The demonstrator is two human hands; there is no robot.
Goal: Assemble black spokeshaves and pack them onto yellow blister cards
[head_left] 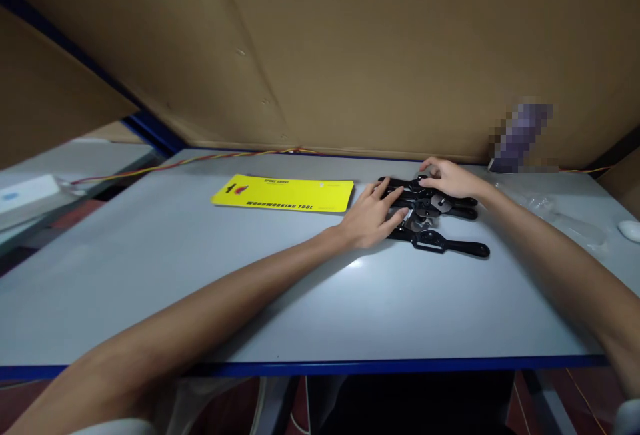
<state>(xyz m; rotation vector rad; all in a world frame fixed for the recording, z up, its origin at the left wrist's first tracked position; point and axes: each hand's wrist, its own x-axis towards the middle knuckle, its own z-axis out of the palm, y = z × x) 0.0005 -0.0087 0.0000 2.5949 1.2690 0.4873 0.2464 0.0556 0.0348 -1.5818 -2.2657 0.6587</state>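
Note:
Several black spokeshaves (430,241) lie close together on the grey table, their handles pointing left and right. My left hand (373,215) rests with spread fingers over the left handles and touches them. Over the back of the group, my right hand (447,178) is bent, thumb and fingertips apart at the rearmost tools; whether it grips one is hard to tell. Small metal parts (423,220) sit between the front tool and those behind it. A yellow card (285,195) printed "WOODWORKING TOOL" lies left of my left hand.
Clear plastic packaging (575,225) lies on the right, near a white object (630,229). A blurred purple item (523,138) leans on the cardboard wall (350,55). Red and yellow wires (200,160) run along the back. A white box (30,198) is at far left.

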